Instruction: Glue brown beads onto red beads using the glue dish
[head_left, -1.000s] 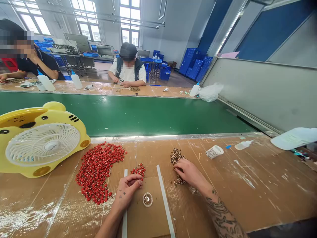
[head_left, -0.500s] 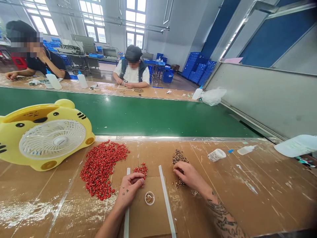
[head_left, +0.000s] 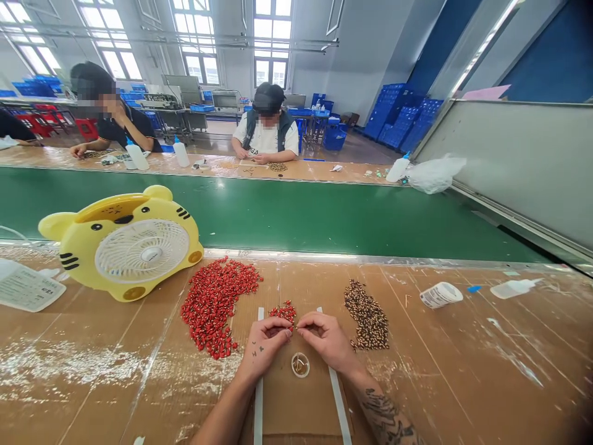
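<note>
My left hand point(head_left: 269, 346) is pinched at the fingertips, with a bit of a small red piece showing between them. Facing it, nearly tip to tip, my right hand point(head_left: 327, 340) also pinches; whatever sits in its fingers is too small to make out. Just beyond my hands lies a small heap of red pieces point(head_left: 283, 311). Below the fingertips, a small round clear dish point(head_left: 300, 365) rests on a cardboard sheet point(head_left: 301, 408) edged by two pale strips. To the right of my right hand is a pile of brown-and-gold beads point(head_left: 368, 315).
A large pile of red pieces point(head_left: 217, 303) lies left, near a yellow tiger-faced fan point(head_left: 132, 244). A white tub point(head_left: 441, 295) and a squeeze bottle point(head_left: 514, 287) lie right. Beyond the green belt point(head_left: 301, 213), people sit at another bench.
My right hand has left the brown bead pile and come in to face my left hand, fingertips pinched. The view has turned somewhat left.
</note>
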A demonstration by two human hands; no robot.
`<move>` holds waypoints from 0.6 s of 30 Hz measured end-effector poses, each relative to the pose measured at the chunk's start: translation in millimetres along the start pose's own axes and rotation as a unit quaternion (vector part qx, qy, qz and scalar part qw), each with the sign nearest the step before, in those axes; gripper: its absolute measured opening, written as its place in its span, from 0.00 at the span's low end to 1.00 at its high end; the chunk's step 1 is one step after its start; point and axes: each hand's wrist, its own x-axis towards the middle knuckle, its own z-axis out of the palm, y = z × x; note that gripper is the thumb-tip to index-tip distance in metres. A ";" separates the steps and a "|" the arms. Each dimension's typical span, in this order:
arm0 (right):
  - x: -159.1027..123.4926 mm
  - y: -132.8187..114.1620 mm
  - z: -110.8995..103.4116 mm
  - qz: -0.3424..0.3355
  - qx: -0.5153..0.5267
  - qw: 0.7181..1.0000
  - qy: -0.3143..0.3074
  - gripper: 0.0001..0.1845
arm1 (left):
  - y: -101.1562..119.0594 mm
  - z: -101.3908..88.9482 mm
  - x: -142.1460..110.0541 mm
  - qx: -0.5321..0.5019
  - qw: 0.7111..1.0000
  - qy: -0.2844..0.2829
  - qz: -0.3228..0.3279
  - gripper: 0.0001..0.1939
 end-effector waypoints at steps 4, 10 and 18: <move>-1.8 -0.5 0.1 -0.021 -0.018 1.000 -0.002 0.04 | -1.4 1.0 0.6 0.026 0.999 0.000 0.026 0.08; -3.8 2.3 3.5 -0.059 -0.040 0.997 0.004 0.05 | -4.7 -1.7 2.3 0.053 0.996 -0.016 0.069 0.06; -3.5 6.8 4.5 -0.083 -0.047 0.995 -0.005 0.06 | -8.2 -2.3 1.8 0.077 0.992 -0.022 0.097 0.05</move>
